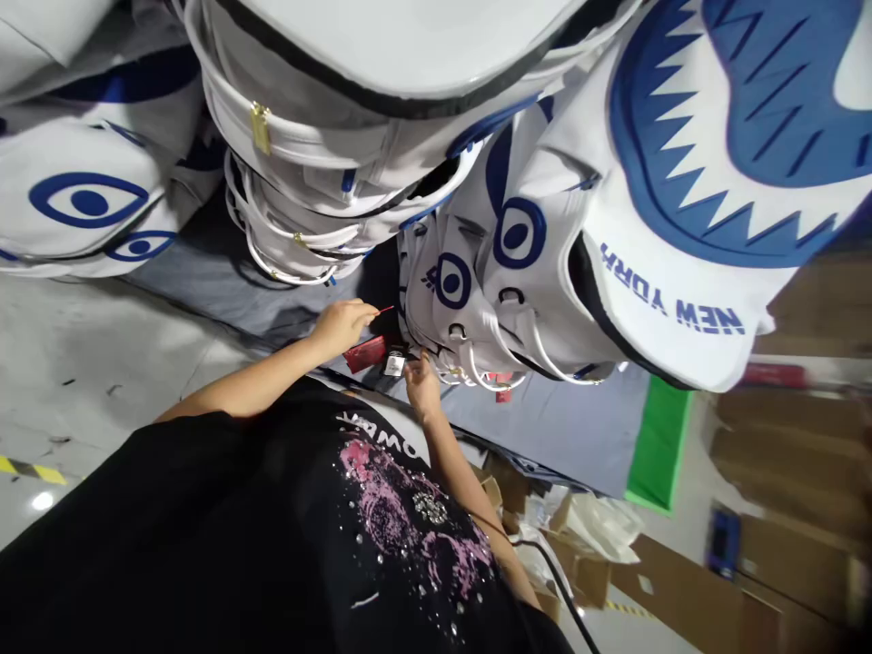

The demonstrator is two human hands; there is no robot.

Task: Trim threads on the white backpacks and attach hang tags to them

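**Hands at the tags under the stacked bags**

Both forearms reach forward from the black shirt [286,536]. The left hand [342,325] pinches a thin red string [385,311] above the red tag [366,352]. The right hand [422,381] grips a small white tag [394,364]. Beyond, white-and-blue bags [490,263] lie piled.

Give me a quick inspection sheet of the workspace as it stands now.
Surface: grey sheet spread on a pale floor.
Job's things: red tag and small white label by the white-and-blue bags.
Clutter: cardboard boxes, crumpled white wrapping.
Grippers: left hand pinches a thin red strand; right hand touches the label.
Cables: black cord at lower right.
Surroundings: green panel, yellow-black floor tape.
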